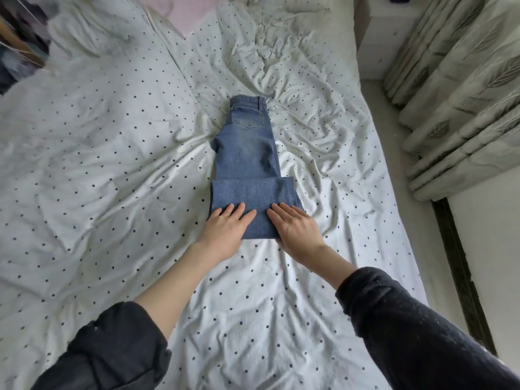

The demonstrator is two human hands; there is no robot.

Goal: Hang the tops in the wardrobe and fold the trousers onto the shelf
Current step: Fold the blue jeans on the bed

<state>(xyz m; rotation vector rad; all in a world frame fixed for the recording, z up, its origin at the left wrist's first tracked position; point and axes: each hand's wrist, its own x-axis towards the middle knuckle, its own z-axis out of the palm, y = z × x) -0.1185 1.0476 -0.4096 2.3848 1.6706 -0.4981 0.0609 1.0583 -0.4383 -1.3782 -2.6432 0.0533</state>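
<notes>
Blue jeans (247,153) are lying in the middle of the bed (112,164), folded lengthwise, waistband pointing away from the person, back pocket facing up. The leg end is doubled back over itself, making a thicker band at the near end. Left hand (225,229) is pressing flat on the near left part of that fold, fingers (239,211) straight and slightly spread, gripping nothing. Right hand (295,229) is pressing flat on the near right part, fingers straight and close together, also gripping nothing. Both dark sleeves (394,319) are pushed up the forearms. The polka-dot sheet is lying wrinkled around the jeans. Patterned curtains (464,94) are hanging at the right.
</notes>
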